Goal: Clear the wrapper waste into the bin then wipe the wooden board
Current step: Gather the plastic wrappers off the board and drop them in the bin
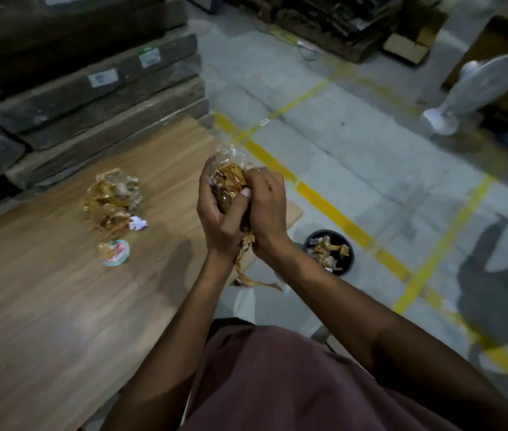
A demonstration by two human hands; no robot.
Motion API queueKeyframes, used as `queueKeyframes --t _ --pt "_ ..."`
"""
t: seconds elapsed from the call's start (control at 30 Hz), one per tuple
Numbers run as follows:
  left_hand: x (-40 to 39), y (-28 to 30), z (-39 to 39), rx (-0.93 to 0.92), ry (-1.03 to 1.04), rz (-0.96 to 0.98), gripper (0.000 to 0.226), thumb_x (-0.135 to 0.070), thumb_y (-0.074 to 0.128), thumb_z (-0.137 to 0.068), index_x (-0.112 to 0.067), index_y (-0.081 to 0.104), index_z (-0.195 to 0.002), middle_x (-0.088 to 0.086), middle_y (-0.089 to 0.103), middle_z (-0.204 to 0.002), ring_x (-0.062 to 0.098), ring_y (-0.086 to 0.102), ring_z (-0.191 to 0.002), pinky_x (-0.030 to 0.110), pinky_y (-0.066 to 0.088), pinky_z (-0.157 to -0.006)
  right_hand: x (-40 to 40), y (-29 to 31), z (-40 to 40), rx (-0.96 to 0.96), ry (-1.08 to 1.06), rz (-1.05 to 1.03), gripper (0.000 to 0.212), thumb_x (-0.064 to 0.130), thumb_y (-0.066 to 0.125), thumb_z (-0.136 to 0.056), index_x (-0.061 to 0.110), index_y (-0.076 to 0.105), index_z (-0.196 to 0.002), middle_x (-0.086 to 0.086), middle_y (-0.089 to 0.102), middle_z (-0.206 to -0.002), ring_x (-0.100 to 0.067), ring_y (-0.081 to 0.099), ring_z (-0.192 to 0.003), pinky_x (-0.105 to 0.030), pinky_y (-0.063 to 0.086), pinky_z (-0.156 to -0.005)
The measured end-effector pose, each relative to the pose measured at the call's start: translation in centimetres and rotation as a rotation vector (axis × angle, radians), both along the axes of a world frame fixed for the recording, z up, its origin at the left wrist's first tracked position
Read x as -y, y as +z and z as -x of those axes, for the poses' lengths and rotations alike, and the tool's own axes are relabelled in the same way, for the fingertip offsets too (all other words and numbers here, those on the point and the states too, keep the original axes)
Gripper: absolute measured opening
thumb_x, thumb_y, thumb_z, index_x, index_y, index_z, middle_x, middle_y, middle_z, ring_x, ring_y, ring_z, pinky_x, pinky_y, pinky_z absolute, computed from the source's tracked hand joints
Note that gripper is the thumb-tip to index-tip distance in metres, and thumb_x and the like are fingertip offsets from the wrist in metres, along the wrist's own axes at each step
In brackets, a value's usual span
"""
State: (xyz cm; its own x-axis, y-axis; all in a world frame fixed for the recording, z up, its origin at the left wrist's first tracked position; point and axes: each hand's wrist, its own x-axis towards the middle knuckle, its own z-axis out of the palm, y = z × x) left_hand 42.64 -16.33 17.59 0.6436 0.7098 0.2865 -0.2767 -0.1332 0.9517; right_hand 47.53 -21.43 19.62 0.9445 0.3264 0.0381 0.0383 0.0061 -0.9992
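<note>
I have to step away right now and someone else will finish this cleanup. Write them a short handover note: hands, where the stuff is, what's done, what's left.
Left hand and right hand: both closed around one crumpled gold wrapper bundle, held over the board's edge, strips dangling below.
Black bin: on the floor to the right, already holding some wrapper scraps.
Wooden board: a second gold wrapper pile, a white paper scrap and a small round cup lie on it.
Left: bin the held bundle, clear the board, wipe it. No cloth in view.

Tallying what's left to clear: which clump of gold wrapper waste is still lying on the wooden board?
The loose gold foil pile left of the hands, lying on the light wooden board; another clump is squeezed between both hands, and the rest lies in the black bin.
</note>
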Motion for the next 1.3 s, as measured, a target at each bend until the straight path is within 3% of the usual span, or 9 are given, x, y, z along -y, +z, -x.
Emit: queueKeyframes --t 0.1,0.2,0.37,0.47,0.57,0.73,0.9,1.03,1.3 --pt "1.6 0.0 -3.5 -0.044 -0.042 -0.016 0.071 -0.027 0.063 -0.08 0.013 0.048 -0.136 0.034 0.059 -0.126 0.043 0.06 -0.115 0.042 0.052 -0.096 2.0 0.1 -3.3 -0.042 -0.07 -0.045 0.03 0.029 0.051 -0.091 0.008 0.072 -0.093 -0.003 0.067 -0.109 0.005 0.054 -0.102 -0.009 0.04 -0.085" --pt "3.6 -0.3 -7.5 -0.079 -0.124 -0.021 0.066 -0.028 0.064 -0.079 0.014 0.052 -0.128 0.035 0.061 -0.117 0.041 0.063 -0.105 0.032 0.052 -0.087 4.6 -0.7 -6.8 -0.107 -0.18 -0.106 0.026 0.025 0.054 -0.095 0.009 0.073 -0.102 -0.009 0.068 -0.119 -0.012 0.062 -0.11 -0.032 0.05 -0.097" --pt "7.7 -2.4 -14.3 -0.122 -0.245 0.032 0.067 -0.03 0.066 -0.076 0.002 0.057 -0.134 0.018 0.068 -0.123 0.021 0.068 -0.113 0.029 0.055 -0.091 8.6 -3.4 -12.4 -0.269 -0.421 -0.175 0.03 0.036 0.057 -0.087 0.015 0.076 -0.099 -0.008 0.074 -0.11 -0.024 0.069 -0.106 -0.051 0.055 -0.094" --pt "10.3 -4.7 -18.4 -0.207 -0.318 0.046 0.067 -0.037 0.066 -0.075 -0.005 0.059 -0.133 0.012 0.067 -0.123 0.018 0.067 -0.111 0.035 0.055 -0.092 11.2 -5.6 -16.0 -0.258 -0.524 -0.058 0.026 0.033 0.053 -0.091 0.022 0.075 -0.083 -0.008 0.074 -0.096 -0.027 0.069 -0.095 -0.051 0.055 -0.086" --pt "13.0 -8.3 -22.4 -0.279 -0.372 0.03 0.071 -0.044 0.065 -0.074 -0.003 0.059 -0.131 0.008 0.053 -0.122 0.016 0.063 -0.106 0.027 0.052 -0.088 14.1 -8.5 -19.6 -0.308 -0.642 -0.04 0.027 0.028 0.052 -0.092 0.021 0.07 -0.074 -0.013 0.07 -0.09 -0.03 0.066 -0.088 -0.046 0.052 -0.078" --pt "17.7 -14.9 -28.4 -0.446 -0.459 -0.002 0.059 -0.039 0.068 -0.075 -0.001 0.063 -0.12 0.012 0.039 -0.134 -0.004 0.058 -0.099 0.016 0.05 -0.084 18.9 -16.3 -25.0 -0.539 -0.752 0.066 0.029 0.045 0.052 -0.084 0.025 0.073 -0.077 -0.009 0.074 -0.095 -0.03 0.069 -0.095 -0.056 0.055 -0.087" --pt "21.2 -22.6 -34.5 -0.728 -0.56 0.089 0.047 -0.044 0.061 -0.076 -0.014 0.065 -0.113 0.003 0.07 -0.106 0.018 0.067 -0.097 0.047 0.055 -0.086 21.8 -23.6 -30.3 -0.72 -0.855 0.073 0.026 0.042 0.054 -0.082 0.026 0.073 -0.083 0.0 0.074 -0.089 -0.023 0.071 -0.087 -0.055 0.057 -0.084" --pt "23.2 -30.3 -38.5 -0.855 -0.55 0.205 0.033 -0.033 0.066 -0.083 -0.017 0.062 -0.111 0.004 0.071 -0.103 0.021 0.068 -0.096 0.05 0.056 -0.086 24.3 -31.4 -35.1 -0.818 -0.835 0.024 0.025 0.032 0.059 -0.095 0.019 0.059 -0.116 0.003 0.067 -0.091 -0.016 0.069 -0.085 -0.045 0.06 -0.084" --pt "24.2 -47.1 -42.5 -0.988 -0.539 0.48 0.051 -0.018 0.071 -0.078 -0.019 0.058 -0.128 0.007 0.071 -0.116 0.025 0.07 -0.106 0.052 0.057 -0.095 27.5 -49.1 -38.8 -0.923 -0.673 0.005 0.028 0.043 0.058 -0.089 0.026 0.063 -0.11 -0.006 0.069 -0.114 -0.025 0.068 -0.107 -0.052 0.055 -0.099"
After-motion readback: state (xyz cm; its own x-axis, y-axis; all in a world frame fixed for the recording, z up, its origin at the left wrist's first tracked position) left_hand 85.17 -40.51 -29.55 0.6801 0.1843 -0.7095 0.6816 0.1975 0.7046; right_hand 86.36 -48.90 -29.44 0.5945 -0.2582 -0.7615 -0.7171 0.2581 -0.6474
